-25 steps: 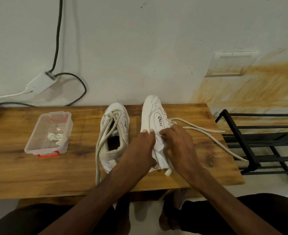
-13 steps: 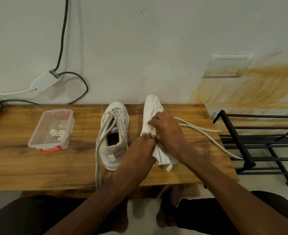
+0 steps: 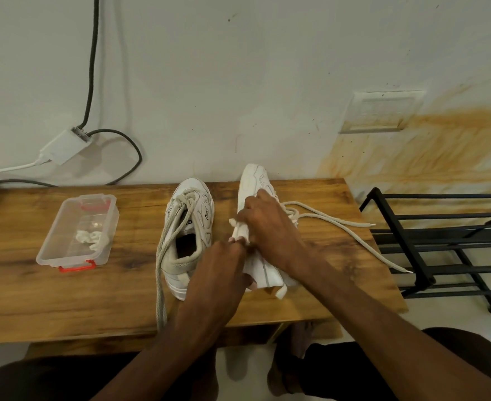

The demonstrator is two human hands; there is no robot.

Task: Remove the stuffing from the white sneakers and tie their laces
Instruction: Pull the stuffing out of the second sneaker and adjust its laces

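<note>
Against a stained white wall stands a wooden worktop (image 3: pixel 64 299), and on it the two white sneakers sit side by side, toes toward the wall. Over at the left a clear plastic box (image 3: pixel 76 230) already holds a crumpled white wad (image 3: pixel 91 238), which looks like stuffing pulled out of a shoe. Beside it, the left sneaker (image 3: pixel 188 235) stands upright with a dark, empty-looking mouth, its laces (image 3: pixel 163 256) loose and trailing over the near edge. Tipped onto its side, the right sneaker (image 3: pixel 257 256) is under both hands: the right hand (image 3: pixel 270 227) is cupped over its upper near the opening, and the left hand (image 3: pixel 221 273) has its fingertips pinched at a white fold there, whether paper or tongue I cannot tell. Its laces (image 3: pixel 348 230) sprawl untied toward the black rack (image 3: pixel 441 244). By my reckoning, roughly half the stuffing is out, and both bows remain to be tied
</note>
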